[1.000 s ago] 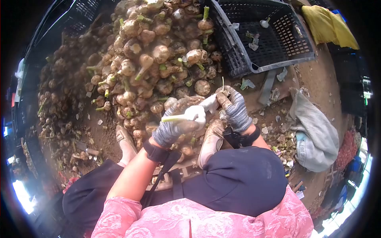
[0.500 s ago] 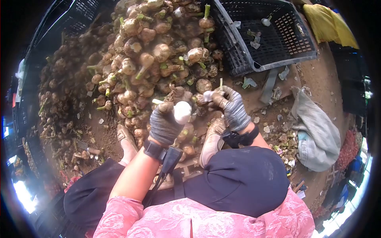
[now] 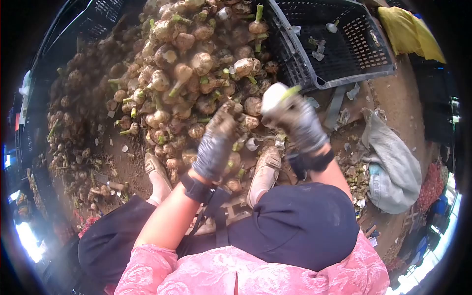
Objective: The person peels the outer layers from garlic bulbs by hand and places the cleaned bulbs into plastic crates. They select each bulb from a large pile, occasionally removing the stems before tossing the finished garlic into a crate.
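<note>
A peeled white garlic bulb [image 3: 274, 96] with a short green stem is in my right hand [image 3: 297, 120], which is closed around it and smeared by motion. The hand, in a grey glove with dirty fingers, is just below the near corner of the black crate [image 3: 322, 80]. My left hand [image 3: 217, 135], gloved alike, reaches to the near edge of the heap of unpeeled garlic [image 3: 182, 73]. Its brown fingertips blend with the soil-covered bulbs there, so I cannot make out whether they grip one.
Inside the crate lie a small white bulb [image 3: 332, 26] and scraps of skin. A pale cloth sack [image 3: 393, 162] rests on the ground at right, with a yellow sack [image 3: 410, 32] beyond the crate. My shoes [image 3: 265, 169] stand near the heap; peelings litter the soil.
The white garlic bulb has passed from my left hand to my right, which has moved up and right toward the crate. My left hand has moved up to the heap.
</note>
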Demonstrator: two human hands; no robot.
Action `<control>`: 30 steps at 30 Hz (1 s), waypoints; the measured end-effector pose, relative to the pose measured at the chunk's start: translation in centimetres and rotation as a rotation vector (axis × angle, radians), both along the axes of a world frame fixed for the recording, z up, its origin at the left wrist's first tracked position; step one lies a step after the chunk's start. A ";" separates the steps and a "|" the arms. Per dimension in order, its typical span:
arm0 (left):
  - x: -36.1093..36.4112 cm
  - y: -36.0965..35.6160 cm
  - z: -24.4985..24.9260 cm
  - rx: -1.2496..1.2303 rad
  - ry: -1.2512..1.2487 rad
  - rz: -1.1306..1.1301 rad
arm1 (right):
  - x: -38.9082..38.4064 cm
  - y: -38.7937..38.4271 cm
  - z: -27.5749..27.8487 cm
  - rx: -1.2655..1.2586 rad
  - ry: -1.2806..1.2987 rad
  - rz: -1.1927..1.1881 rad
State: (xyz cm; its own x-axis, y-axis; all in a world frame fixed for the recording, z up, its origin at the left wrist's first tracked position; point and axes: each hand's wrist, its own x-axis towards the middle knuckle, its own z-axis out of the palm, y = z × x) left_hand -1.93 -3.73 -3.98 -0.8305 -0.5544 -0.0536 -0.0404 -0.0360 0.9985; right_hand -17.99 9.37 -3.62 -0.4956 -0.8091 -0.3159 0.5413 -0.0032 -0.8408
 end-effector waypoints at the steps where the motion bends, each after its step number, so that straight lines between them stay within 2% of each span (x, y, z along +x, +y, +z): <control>1: -0.1 0.2 0.1 0.948 0.037 0.288 | -1.5 0.2 -0.1 -0.152 -0.146 -0.122; 2: 1.0 -0.4 -2.6 0.679 0.008 0.220 | -2.0 0.0 0.7 -0.257 -0.200 -0.177; 3: 1.9 -1.2 -4.8 0.255 -0.117 0.151 | -2.6 -0.2 1.4 -0.364 -0.249 -0.231; 4: 1.6 -1.0 -3.8 0.563 -0.145 0.232 | -3.3 -0.4 0.0 -0.305 -0.166 -0.119; 5: 1.4 -0.9 -2.7 0.872 -0.175 0.313 | -3.4 -1.3 -1.4 0.078 0.066 -0.092; 6: 2.0 -1.0 -4.2 0.871 -0.174 0.312 | -3.0 -1.9 -3.8 0.294 0.273 0.002; 7: 3.0 -1.2 -7.0 0.364 -0.246 0.112 | -2.7 -2.2 -7.8 0.418 0.544 0.062; 8: 3.7 -1.3 -8.6 -0.144 -0.307 -0.087 | -1.8 -3.0 -6.5 0.712 0.887 0.183; 9: 3.8 -1.1 -8.6 -0.142 -0.313 -0.081 | -1.4 -3.8 -8.8 0.949 1.017 0.311; 11: 3.1 -0.5 -6.9 0.928 -0.104 0.171 | -0.3 -3.7 -11.6 0.887 0.937 0.327; 12: 2.6 -0.2 -5.1 0.938 -0.142 0.211 | -0.2 -3.6 -12.4 0.879 0.936 0.329; 13: 2.7 -0.4 -5.6 0.932 -0.141 0.212 | -0.2 -3.3 -12.5 0.827 0.901 0.259; 15: 3.0 -0.6 -7.0 0.482 -0.154 0.078 | -0.1 -2.4 -12.7 0.777 0.863 0.184; 16: 2.0 -0.7 -3.1 0.906 -0.205 0.164 | 0.1 -1.9 -12.5 0.673 0.768 0.130; 17: 2.0 -0.9 -3.1 0.907 -0.205 0.163 | 0.4 -1.5 -12.3 0.570 0.673 0.078; 18: 2.1 -1.2 -3.3 0.824 -0.324 0.152 | 0.5 -1.2 -12.2 0.468 0.578 0.028; 19: 2.1 -1.4 -3.3 0.740 -0.442 0.141 | 0.5 -1.0 -12.3 0.471 0.578 0.031; 21: 1.7 -1.0 -3.3 1.060 -0.352 0.292 | 0.7 -0.6 -12.3 0.386 0.709 0.041; 23: 1.7 -1.4 -3.4 1.282 -0.165 0.093 | 1.1 -1.2 -10.1 0.390 0.721 0.039; 25: 1.6 -1.2 -3.4 1.311 -0.153 0.085 | 1.7 -2.0 -7.5 0.113 0.537 -0.035; 26: 1.4 -1.0 -3.4 1.339 -0.141 0.077 | 2.2 -2.5 -4.6 0.004 0.310 0.024; 27: 1.6 -0.6 -4.4 1.337 -0.139 0.076 | 2.9 -3.1 -4.6 0.003 0.312 0.023; 28: 2.0 0.3 -6.2 1.007 -0.116 -0.045 | 3.6 -3.7 -4.7 -0.190 0.092 0.038; 29: 1.5 0.8 -5.6 0.677 -0.091 -0.158 | 4.4 -4.3 -4.6 -0.378 -0.131 0.051; 30: 1.4 0.8 -5.0 1.220 -0.157 0.047 | 5.7 -4.9 -4.3 -0.322 -0.121 0.036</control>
